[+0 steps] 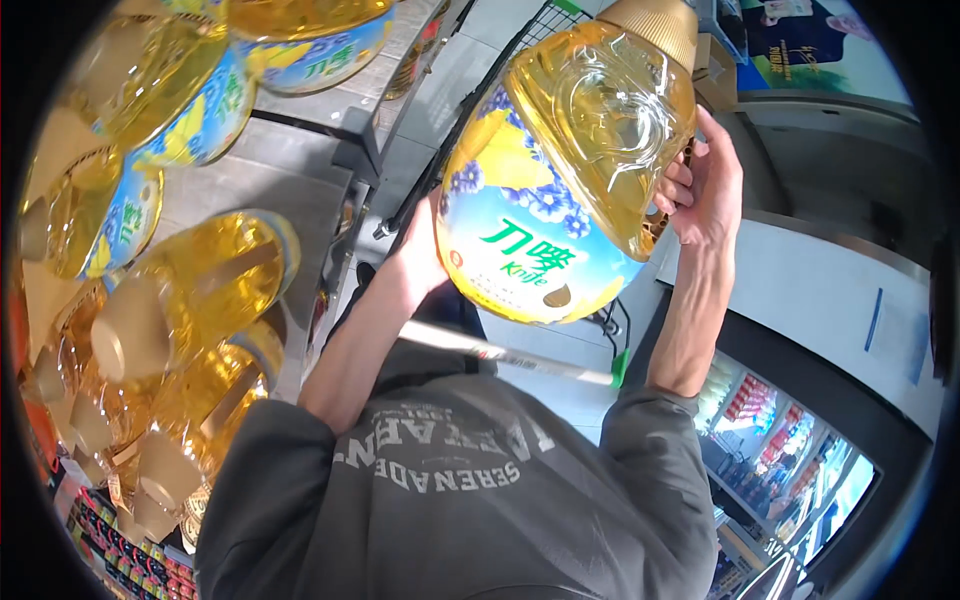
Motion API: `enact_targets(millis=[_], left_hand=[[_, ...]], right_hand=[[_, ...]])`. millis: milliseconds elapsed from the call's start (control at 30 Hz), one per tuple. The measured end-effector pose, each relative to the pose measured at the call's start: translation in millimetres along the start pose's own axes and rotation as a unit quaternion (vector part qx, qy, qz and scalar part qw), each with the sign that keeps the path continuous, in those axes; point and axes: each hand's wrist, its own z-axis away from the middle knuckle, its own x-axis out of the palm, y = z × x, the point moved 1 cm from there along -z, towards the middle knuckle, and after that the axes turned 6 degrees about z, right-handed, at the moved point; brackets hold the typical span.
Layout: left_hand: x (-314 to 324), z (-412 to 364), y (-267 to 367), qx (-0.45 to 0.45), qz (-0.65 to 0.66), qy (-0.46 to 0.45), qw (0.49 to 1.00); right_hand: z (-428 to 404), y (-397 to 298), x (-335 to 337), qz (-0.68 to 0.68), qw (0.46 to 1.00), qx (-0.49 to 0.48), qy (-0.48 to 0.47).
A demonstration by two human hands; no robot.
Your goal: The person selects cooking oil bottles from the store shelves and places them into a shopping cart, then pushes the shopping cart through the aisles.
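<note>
A large clear plastic bottle of golden cooking oil (592, 135), Knife brand, is held up before my chest. It leans with its gold ribbed cap toward the upper right. Yellow and purple flower pictures cover its blue label. My right hand (705, 187) is wrapped around the handle on the bottle's right side, and several fingertips show. Against the lower left side of the bottle rests my left hand (424, 259); most of its fingers are hidden behind the bottle.
Left of me, a grey shelf (255, 187) bears several similar oil bottles (217, 274), some with gold caps toward me. A shopping cart's handle bar (517, 356) crosses below the held bottle. A white-topped counter (810, 300) with a lit screen or glass panel (780, 457) stands on the right.
</note>
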Motion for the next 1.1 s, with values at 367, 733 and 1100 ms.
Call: enact_targets(millis=[367, 733, 1100], left_hand=[[-92, 88, -14, -0.031, 0.125, -0.091, 0.988], [-70, 78, -19, 0.003, 0.163, -0.125, 0.979], [-34, 38, 44, 0.226, 0.127, -0.020, 0.966]], right_hand=[[59, 41, 75, 0.056, 0.994, 0.061, -0.074], [48, 18, 85, 0.093, 0.992, 0.037, -0.083], [43, -12, 131, -0.003, 0.984, -0.155, -0.091]])
